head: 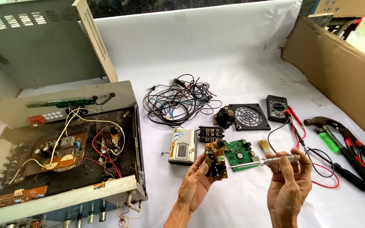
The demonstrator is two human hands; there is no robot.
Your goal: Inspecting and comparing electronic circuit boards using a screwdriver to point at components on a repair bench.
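So the left hand point(195, 183) is gripping a small brown circuit board point(215, 160), holding it up off the bench point(241, 202) near the middle of the scene, component side facing the camera. The right hand point(290, 185) is pinching a clear-handled screwdriver point(271, 161) between fingers and thumb, its metal tip pointing left and sitting just beside the board's right edge; I can't tell if it's actually touching. Looks to me like the probing or inspecting stage, with the tip being lined up on a spot on the board. Getting that right is going to take a steady left grip and fine aim from the right, since the parts are packed tight. Just behind the held board a green circuit board point(238, 154) is lying flat, with a small brush point(267, 147) to its right and a silver cassette player point(183, 145) to its left. Further back there's a tangle of wires point(178, 101), a black fan grille point(249, 116) and a multimeter point(277, 107). On the left the opened amplifier case point(64, 147) is sitting with its insides showing, and a hammer point(324, 122) is lying far right.
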